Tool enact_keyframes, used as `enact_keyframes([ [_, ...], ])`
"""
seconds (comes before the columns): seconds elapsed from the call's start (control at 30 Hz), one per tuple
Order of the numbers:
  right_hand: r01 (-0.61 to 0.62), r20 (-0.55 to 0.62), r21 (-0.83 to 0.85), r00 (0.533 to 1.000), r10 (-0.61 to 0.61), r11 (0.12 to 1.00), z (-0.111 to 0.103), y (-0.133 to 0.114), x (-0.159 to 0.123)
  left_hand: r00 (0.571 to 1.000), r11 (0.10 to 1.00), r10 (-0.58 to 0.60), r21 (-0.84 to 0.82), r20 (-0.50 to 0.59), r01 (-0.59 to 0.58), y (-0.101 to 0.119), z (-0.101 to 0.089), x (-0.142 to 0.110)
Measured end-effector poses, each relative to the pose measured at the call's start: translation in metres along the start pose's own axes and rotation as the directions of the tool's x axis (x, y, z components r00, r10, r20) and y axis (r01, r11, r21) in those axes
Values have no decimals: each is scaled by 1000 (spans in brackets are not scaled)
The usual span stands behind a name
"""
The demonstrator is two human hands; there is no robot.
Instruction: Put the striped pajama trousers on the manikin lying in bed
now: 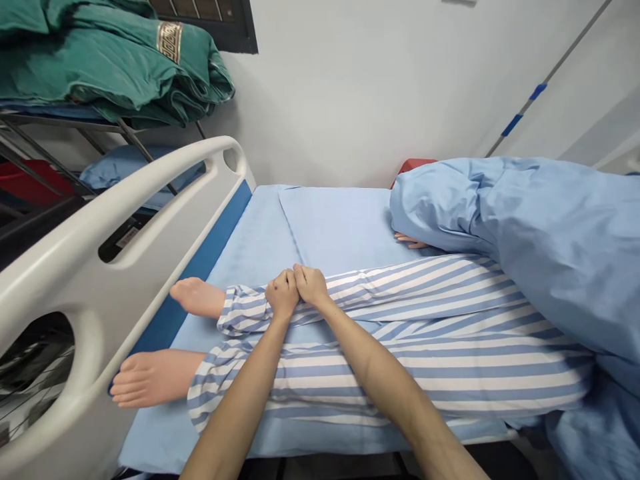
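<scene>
A manikin lies on the bed in blue-and-white striped trousers (pixel 440 367), its two legs stretched toward the footboard. My left hand (pixel 283 293) and my right hand (pixel 311 285) rest side by side on the far lower leg (pixel 360 290), touching each other. Both hands are closed, with the fingers curled over the leg's far side, so the fingertips are hidden. The far foot (pixel 197 297) and the near foot (pixel 155 379) are bare. My forearms cross above the near leg. Part of the manikin's hand (pixel 411 241) shows beneath a bunched blue quilt (pixel 550 233).
A white footboard (pixel 165 207) with cut-out handles stands at the left. Light blue sheet (pixel 340 220) covers the mattress. Behind the footboard, a metal rack holds folded green cloth (pixel 125 67). A red object (pixel 415 164) shows behind the quilt, and a pole (pixel 537 91) leans along the wall.
</scene>
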State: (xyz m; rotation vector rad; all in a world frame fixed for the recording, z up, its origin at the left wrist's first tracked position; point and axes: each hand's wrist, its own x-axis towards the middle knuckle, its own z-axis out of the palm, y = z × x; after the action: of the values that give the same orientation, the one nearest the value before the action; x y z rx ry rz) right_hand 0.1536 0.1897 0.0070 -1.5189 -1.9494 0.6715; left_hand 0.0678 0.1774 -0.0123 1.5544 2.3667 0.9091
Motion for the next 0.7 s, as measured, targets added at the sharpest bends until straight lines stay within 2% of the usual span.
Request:
enact_keyframes([
  [0.17,9,-38,174,999,-2,985,4,5,3,1000,996,20,-90,-20,-22,0,-2,-2],
  [0.3,30,-80,331,997,-3,943,4,7,4,1000,967,22,-256,15,-17,7,-11,3],
  [0.4,33,-105,498,994,22,867,1,9,8,999,898,31,-440,22,-18,23,-16,11],
  [0.5,7,-111,634,990,82,773,-1,11,12,1000,807,-17,-590,-21,1,38,-9,14],
  [0.6,-26,-134,689,978,162,724,-2,12,12,995,810,-97,-583,-24,65,42,5,11],
  [0.7,-15,-159,671,974,163,741,0,12,10,996,862,-82,-504,-33,54,37,15,5],
])
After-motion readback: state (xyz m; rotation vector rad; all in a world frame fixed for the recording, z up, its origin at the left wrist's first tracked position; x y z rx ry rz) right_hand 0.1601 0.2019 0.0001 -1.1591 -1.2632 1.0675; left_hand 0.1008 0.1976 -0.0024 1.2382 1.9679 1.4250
